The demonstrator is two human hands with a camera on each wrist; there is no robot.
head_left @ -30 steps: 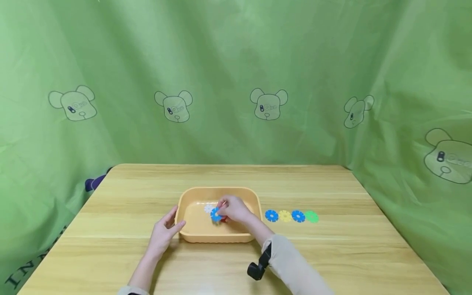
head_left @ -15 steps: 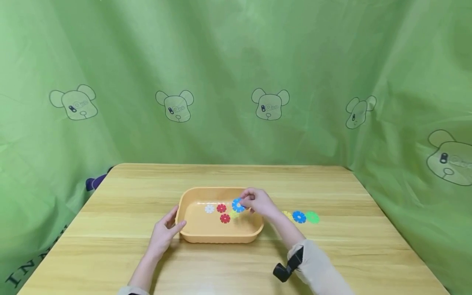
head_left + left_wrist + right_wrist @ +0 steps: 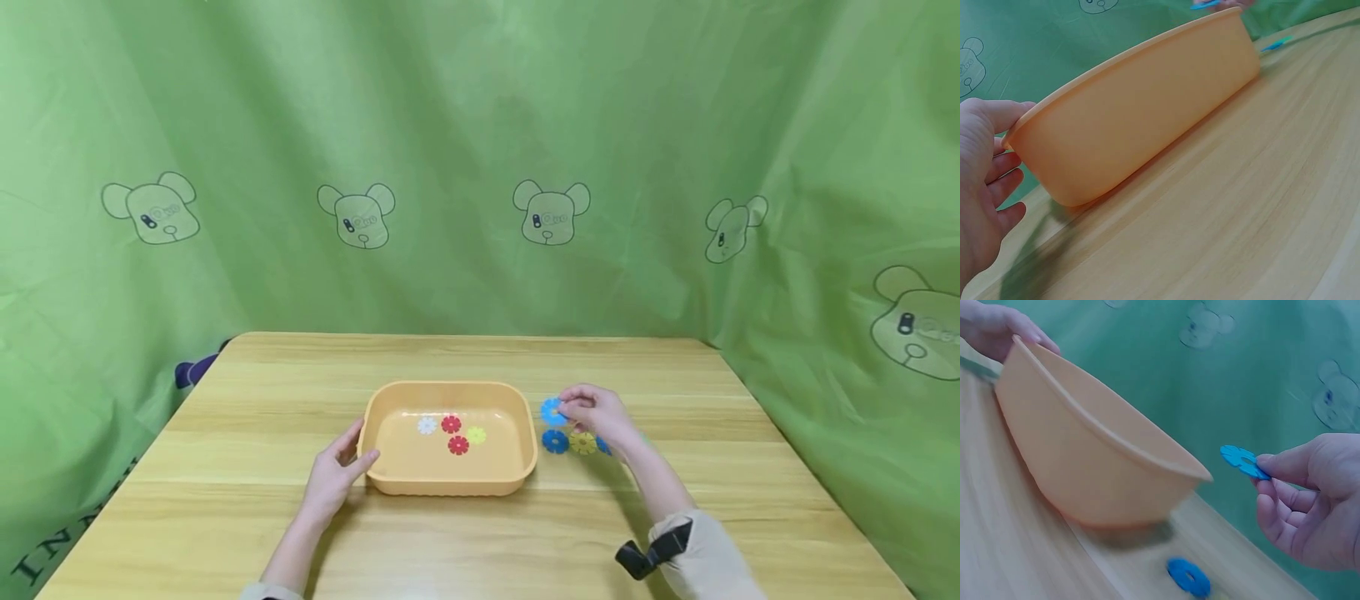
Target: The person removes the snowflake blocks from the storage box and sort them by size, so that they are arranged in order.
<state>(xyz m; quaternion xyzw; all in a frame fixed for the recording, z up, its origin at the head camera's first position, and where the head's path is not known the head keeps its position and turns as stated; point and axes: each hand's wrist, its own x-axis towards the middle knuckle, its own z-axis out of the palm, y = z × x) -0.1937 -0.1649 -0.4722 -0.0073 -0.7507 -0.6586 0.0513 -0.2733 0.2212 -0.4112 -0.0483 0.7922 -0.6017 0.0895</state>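
Note:
With thumb and fingertips, my right hand [image 3: 602,419] pinches a blue snowflake disc [image 3: 1235,456], raised above the table just right of the orange plastic basin [image 3: 450,485]. Thumb over the rim and fingers along the outside, my left hand [image 3: 330,479] grips the basin's left end. Inside the basin lie a white disc [image 3: 427,425], two red discs [image 3: 458,445] and a yellow-green disc [image 3: 476,435]. A row on the table below my right hand has a blue disc [image 3: 555,442], a yellow disc [image 3: 582,443] and another blue disc, partly covered by the hand.
The basin stands on a light wooden table [image 3: 225,467]. A green curtain [image 3: 450,283] with printed bear heads hangs behind and at the sides. A purple object [image 3: 195,372] shows past the table's left edge. A black strap with a camera [image 3: 654,552] sits on my right forearm.
My right hand has carried the blue disc up out of the basin and rightward, over to the row on the table. My left hand has stayed at the basin's left end.

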